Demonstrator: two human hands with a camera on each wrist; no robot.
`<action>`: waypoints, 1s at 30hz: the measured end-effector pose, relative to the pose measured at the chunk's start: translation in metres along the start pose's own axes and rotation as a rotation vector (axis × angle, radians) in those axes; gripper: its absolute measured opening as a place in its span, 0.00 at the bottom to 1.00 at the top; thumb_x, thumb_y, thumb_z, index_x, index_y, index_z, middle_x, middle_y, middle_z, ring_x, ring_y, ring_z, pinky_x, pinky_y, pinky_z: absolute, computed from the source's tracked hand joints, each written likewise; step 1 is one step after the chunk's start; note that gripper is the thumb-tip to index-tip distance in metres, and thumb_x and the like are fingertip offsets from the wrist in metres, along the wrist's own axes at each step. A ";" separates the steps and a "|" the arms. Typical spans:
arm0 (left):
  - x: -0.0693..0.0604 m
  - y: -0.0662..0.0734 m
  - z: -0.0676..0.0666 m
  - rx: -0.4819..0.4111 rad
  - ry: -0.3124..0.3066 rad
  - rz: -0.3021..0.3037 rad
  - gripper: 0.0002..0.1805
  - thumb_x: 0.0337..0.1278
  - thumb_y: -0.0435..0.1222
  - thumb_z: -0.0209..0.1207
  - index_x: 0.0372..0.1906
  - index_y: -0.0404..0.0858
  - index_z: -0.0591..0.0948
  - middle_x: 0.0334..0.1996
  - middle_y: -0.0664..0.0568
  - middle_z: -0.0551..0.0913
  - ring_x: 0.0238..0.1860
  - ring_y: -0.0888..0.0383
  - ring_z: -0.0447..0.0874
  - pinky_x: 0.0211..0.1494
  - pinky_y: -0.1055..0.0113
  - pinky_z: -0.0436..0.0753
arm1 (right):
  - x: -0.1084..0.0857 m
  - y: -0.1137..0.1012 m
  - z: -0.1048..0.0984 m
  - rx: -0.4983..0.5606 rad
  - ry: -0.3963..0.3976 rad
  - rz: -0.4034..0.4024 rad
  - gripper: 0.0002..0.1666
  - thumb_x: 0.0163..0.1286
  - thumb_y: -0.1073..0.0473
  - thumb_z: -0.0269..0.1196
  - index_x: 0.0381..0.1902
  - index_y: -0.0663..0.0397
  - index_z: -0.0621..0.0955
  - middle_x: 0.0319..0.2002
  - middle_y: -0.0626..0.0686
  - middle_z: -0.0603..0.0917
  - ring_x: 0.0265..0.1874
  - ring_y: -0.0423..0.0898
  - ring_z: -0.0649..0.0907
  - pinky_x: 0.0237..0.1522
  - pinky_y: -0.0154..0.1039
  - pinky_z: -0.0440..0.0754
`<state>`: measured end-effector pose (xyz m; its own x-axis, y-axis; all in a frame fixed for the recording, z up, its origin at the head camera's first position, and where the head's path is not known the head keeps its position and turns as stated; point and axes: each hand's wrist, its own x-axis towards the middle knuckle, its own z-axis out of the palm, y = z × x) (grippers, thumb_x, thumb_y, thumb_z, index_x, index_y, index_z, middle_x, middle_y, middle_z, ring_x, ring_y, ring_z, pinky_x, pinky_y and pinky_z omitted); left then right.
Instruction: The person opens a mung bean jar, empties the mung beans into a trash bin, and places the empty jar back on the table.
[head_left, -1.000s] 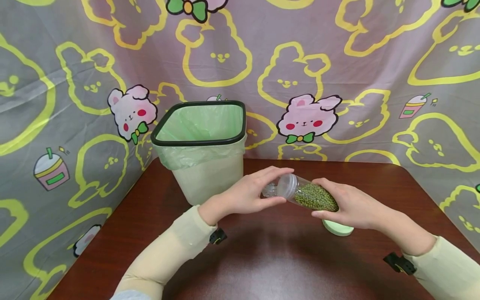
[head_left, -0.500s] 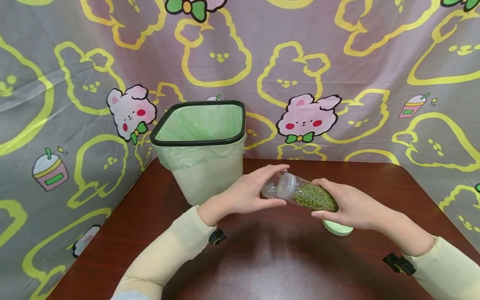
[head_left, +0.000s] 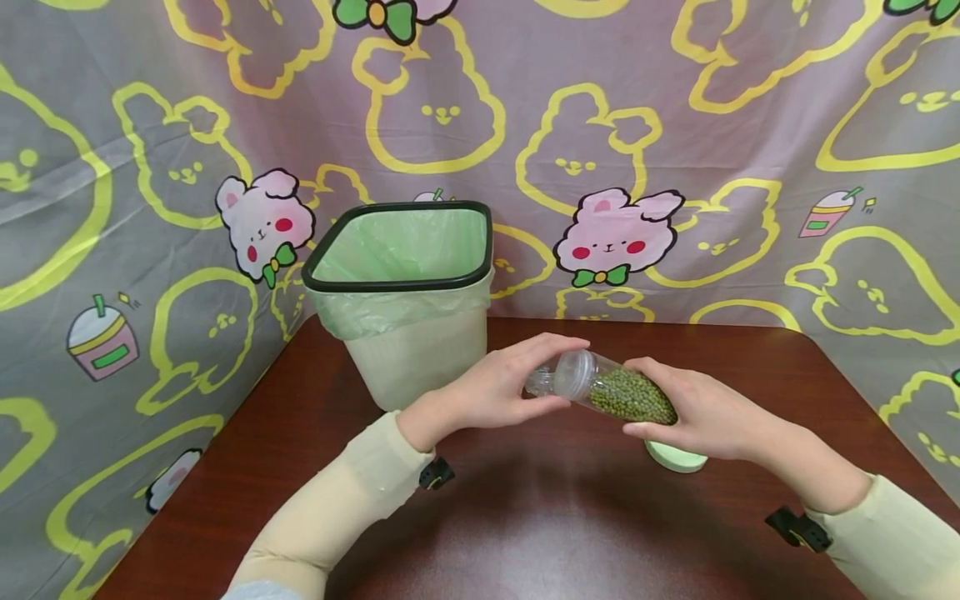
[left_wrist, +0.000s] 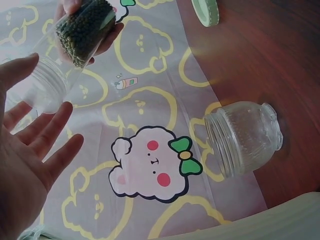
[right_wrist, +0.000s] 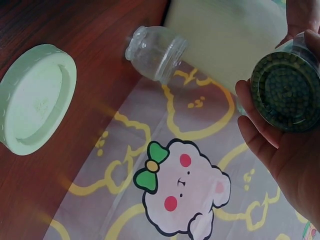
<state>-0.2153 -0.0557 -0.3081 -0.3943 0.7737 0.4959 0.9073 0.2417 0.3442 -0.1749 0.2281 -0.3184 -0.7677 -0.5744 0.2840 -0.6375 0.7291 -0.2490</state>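
Observation:
My right hand [head_left: 701,408] grips the base end of a clear plastic jar [head_left: 630,395], partly filled with small green beans that look like mung beans. The jar is held tilted above the table, its translucent screw lid [head_left: 574,374] pointing left and slightly up. Around that lid my left hand [head_left: 495,387] has its thumb and fingers, spread on opposite sides. In the left wrist view, ribbed rings show at the lid end, between thumb and fingers. The right wrist view shows the jar's round bottom [right_wrist: 287,92] with beans behind it.
An uncovered glass jar [left_wrist: 242,137] stands on the table beyond my left hand. A pale green round lid [head_left: 677,458] lies under my right hand. The bin [head_left: 420,354] with a green liner stands at the back left, before a patterned cloth [head_left: 450,183].
My left fingers draw back slightly from the lid, then come forward round it again. The right hand and the bean jar stay almost in place.

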 end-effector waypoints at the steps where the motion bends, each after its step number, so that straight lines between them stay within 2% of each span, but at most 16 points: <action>1: 0.000 0.000 0.000 0.004 -0.002 -0.013 0.36 0.55 0.39 0.68 0.68 0.43 0.67 0.58 0.54 0.74 0.52 0.64 0.72 0.51 0.72 0.76 | 0.000 0.000 0.000 0.001 0.000 0.001 0.40 0.57 0.33 0.68 0.58 0.49 0.71 0.40 0.41 0.79 0.34 0.35 0.78 0.35 0.40 0.80; 6: -0.002 0.002 -0.001 0.018 -0.008 -0.104 0.35 0.58 0.45 0.66 0.68 0.44 0.68 0.52 0.56 0.75 0.47 0.62 0.75 0.44 0.73 0.77 | 0.001 -0.001 0.001 0.002 -0.001 0.002 0.40 0.57 0.33 0.67 0.58 0.49 0.70 0.40 0.41 0.79 0.34 0.35 0.78 0.35 0.39 0.80; 9: -0.002 0.002 -0.002 0.026 -0.009 -0.144 0.33 0.59 0.47 0.65 0.68 0.45 0.68 0.51 0.57 0.76 0.46 0.61 0.75 0.44 0.72 0.77 | 0.000 -0.001 0.001 0.002 0.000 0.002 0.40 0.57 0.33 0.68 0.58 0.49 0.70 0.40 0.41 0.79 0.34 0.35 0.78 0.35 0.39 0.80; 15: -0.006 0.002 -0.004 0.042 0.012 -0.148 0.33 0.59 0.47 0.65 0.67 0.44 0.69 0.52 0.56 0.76 0.45 0.62 0.74 0.44 0.71 0.78 | 0.000 0.000 0.002 -0.006 0.011 -0.009 0.39 0.57 0.34 0.68 0.58 0.49 0.70 0.40 0.41 0.79 0.34 0.34 0.78 0.35 0.39 0.80; 20: -0.011 0.002 -0.008 0.051 0.021 -0.155 0.33 0.59 0.46 0.65 0.67 0.42 0.69 0.49 0.56 0.76 0.42 0.65 0.73 0.39 0.69 0.79 | -0.001 0.000 0.001 -0.013 0.015 -0.005 0.40 0.57 0.34 0.69 0.58 0.50 0.70 0.40 0.42 0.79 0.34 0.35 0.78 0.36 0.40 0.80; 25: -0.021 0.000 -0.011 0.086 0.014 -0.166 0.33 0.59 0.47 0.65 0.66 0.42 0.69 0.44 0.59 0.75 0.38 0.66 0.71 0.34 0.72 0.75 | -0.003 0.001 0.001 -0.025 0.017 0.000 0.40 0.57 0.35 0.69 0.58 0.50 0.70 0.41 0.42 0.80 0.36 0.36 0.78 0.38 0.42 0.80; 30: -0.032 -0.002 -0.011 0.135 -0.010 -0.195 0.33 0.60 0.49 0.64 0.66 0.43 0.69 0.47 0.59 0.76 0.40 0.67 0.73 0.37 0.71 0.75 | -0.004 0.003 0.001 -0.027 0.016 0.006 0.40 0.58 0.35 0.68 0.59 0.50 0.70 0.42 0.43 0.80 0.36 0.36 0.78 0.39 0.43 0.80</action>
<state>-0.2060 -0.0878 -0.3159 -0.5631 0.7103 0.4224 0.8257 0.4627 0.3226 -0.1735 0.2321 -0.3215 -0.7706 -0.5637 0.2974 -0.6304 0.7427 -0.2256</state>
